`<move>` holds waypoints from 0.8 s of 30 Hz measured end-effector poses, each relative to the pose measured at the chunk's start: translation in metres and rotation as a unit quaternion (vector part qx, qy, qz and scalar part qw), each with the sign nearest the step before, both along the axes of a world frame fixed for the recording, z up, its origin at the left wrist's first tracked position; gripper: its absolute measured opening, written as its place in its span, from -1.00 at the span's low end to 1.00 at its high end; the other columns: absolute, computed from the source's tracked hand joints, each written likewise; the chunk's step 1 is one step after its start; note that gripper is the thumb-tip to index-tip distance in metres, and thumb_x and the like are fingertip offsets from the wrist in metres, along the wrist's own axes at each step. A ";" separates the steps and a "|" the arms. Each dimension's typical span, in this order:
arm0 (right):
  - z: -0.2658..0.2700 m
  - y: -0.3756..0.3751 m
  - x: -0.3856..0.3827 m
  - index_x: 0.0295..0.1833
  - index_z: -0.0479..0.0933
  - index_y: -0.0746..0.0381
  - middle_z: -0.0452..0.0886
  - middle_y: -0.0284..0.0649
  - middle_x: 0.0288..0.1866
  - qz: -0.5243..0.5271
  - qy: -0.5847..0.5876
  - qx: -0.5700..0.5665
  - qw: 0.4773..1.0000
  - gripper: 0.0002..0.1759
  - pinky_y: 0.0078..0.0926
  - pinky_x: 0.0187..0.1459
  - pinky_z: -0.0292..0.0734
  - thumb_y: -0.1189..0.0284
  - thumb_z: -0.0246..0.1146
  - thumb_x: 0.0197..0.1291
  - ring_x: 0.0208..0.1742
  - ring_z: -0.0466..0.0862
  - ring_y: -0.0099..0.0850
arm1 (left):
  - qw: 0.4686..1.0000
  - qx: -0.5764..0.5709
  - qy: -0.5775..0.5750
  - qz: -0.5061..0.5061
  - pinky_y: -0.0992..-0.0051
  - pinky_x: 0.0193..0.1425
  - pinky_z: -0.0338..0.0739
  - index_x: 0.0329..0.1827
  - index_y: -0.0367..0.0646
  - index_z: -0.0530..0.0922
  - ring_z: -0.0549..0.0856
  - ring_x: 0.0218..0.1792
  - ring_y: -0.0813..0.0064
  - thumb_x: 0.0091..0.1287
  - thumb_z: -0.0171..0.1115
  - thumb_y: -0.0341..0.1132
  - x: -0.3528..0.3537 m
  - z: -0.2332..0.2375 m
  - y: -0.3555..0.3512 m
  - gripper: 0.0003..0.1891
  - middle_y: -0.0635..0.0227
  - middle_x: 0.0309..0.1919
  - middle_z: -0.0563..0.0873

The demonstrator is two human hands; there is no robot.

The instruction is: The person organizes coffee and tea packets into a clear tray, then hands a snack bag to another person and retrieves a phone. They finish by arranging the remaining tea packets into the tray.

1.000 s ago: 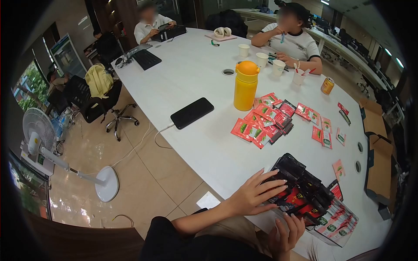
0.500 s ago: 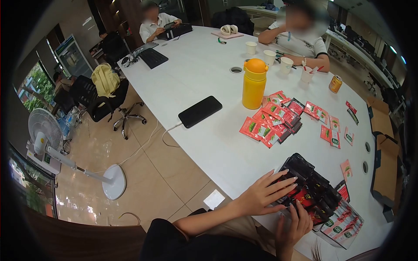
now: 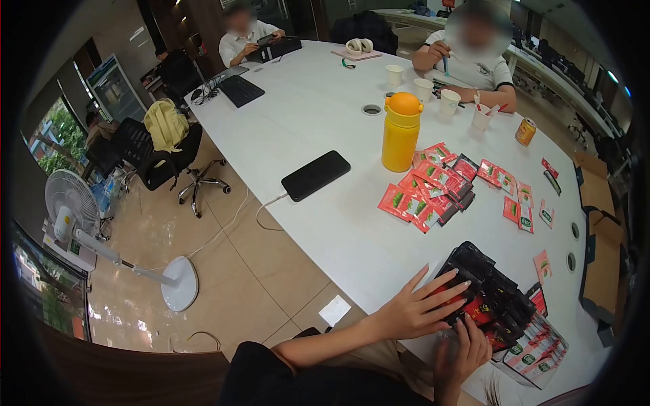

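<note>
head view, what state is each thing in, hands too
Left hand: spread on black packets
Right hand: fingers bent, touching black packets
Black packets: bunched together
Red packets: loosely heaped
Phone: flat, screen dark, cable plugged in
Yellow bottle: upright, lid on
Can: upright
Cup with red sticks: upright
Cardboard box: open
Fan: upright, can't tell if running

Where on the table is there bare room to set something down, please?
The widest bare patch lies between the keyboard, phone and yellow bottle; another, between the phone, red sachets and left hand. It is crowded at the black packets, beside the right hand, and around the paper cups.
</note>
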State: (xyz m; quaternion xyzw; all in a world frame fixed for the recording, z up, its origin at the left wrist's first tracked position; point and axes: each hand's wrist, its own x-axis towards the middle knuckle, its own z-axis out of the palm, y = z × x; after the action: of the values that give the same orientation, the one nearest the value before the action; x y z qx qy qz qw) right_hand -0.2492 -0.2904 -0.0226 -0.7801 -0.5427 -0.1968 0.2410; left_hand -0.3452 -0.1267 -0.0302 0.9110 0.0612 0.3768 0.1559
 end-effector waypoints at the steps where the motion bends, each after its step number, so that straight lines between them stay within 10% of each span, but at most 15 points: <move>1: 0.000 0.000 0.000 0.18 0.50 0.23 0.54 -0.15 0.23 -0.001 0.001 -0.002 1.000 -0.49 -0.16 0.32 0.09 0.44 0.28 0.04 0.23 0.48 -0.20 | 1.000 -0.001 -0.002 0.003 -0.12 0.46 0.08 0.34 0.08 0.48 0.32 0.46 0.20 0.25 0.27 -0.01 0.000 0.001 0.000 -0.43 0.38 0.43 0.38; 10: -0.003 -0.009 0.005 0.08 0.55 0.27 0.47 -0.10 0.03 0.008 0.005 0.085 0.996 -0.56 -0.18 0.22 0.22 0.58 0.29 -0.02 0.14 0.44 -0.13 | 0.999 -0.031 -0.018 -0.012 -0.14 0.41 0.16 0.13 -0.09 0.54 0.32 0.45 0.13 0.17 0.37 -0.04 0.002 0.001 0.001 -0.49 0.26 0.40 0.42; 24: 0.007 -0.007 0.004 0.08 0.56 0.17 0.46 -0.13 0.13 -0.099 0.065 0.066 0.991 -0.58 -0.06 0.27 0.11 0.28 0.36 0.09 0.20 0.35 -0.14 | 1.000 0.012 0.022 0.001 0.14 0.40 0.20 -0.15 -0.06 0.65 0.49 0.31 0.27 0.15 0.37 -0.13 -0.001 0.009 -0.003 -0.72 0.32 0.27 0.57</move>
State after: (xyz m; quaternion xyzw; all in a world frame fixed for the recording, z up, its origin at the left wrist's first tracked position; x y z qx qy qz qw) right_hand -0.2453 -0.2975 -0.0160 -0.8237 -0.4313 -0.2038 0.3065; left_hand -0.3463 -0.1292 -0.0214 0.9210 0.0609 0.3571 0.1432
